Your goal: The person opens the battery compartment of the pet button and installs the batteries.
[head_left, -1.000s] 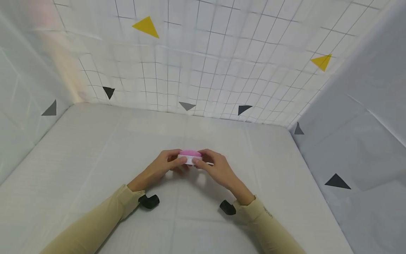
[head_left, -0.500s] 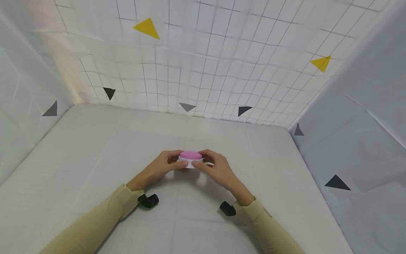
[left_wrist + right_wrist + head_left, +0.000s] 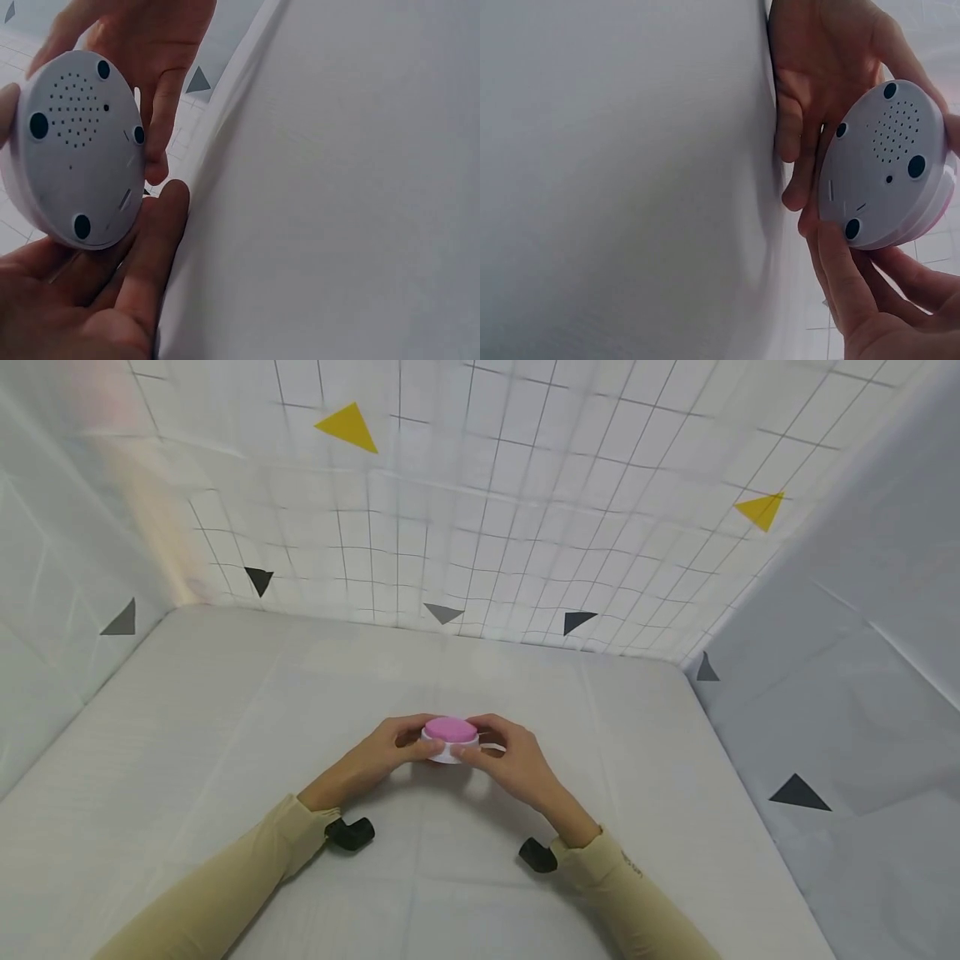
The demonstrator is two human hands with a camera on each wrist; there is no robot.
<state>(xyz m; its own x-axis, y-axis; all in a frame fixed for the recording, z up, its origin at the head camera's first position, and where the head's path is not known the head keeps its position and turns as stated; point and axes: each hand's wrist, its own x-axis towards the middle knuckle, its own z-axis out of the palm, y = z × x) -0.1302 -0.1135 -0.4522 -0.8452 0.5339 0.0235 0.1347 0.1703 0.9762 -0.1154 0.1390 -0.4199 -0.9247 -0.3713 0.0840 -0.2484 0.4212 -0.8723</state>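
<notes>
Both hands hold one round push button (image 3: 451, 729) with a pink domed top and a white base. My left hand (image 3: 378, 752) grips its left side, thumb on the front of the white rim. From the right, my right hand (image 3: 513, 756) grips it the same way, the two thumbs close together. The button is raised above the white surface, its pink top tipped toward the head camera. In the left wrist view, the white underside (image 3: 64, 187) shows several dark round feet, a patch of small holes and narrow slots.
The white-covered table (image 3: 330, 668) meets a grid-lined back wall (image 3: 495, 510) and a grey right side wall (image 3: 847, 652). Yellow, black and grey triangles mark the walls. A black device (image 3: 351, 835) sits at the left cuff and another black device (image 3: 537, 854) at the right cuff.
The button has tilted so more of its pink top faces the head camera, and it sits slightly lower in view. Both hands keep hold of it; the arms barely moved.
</notes>
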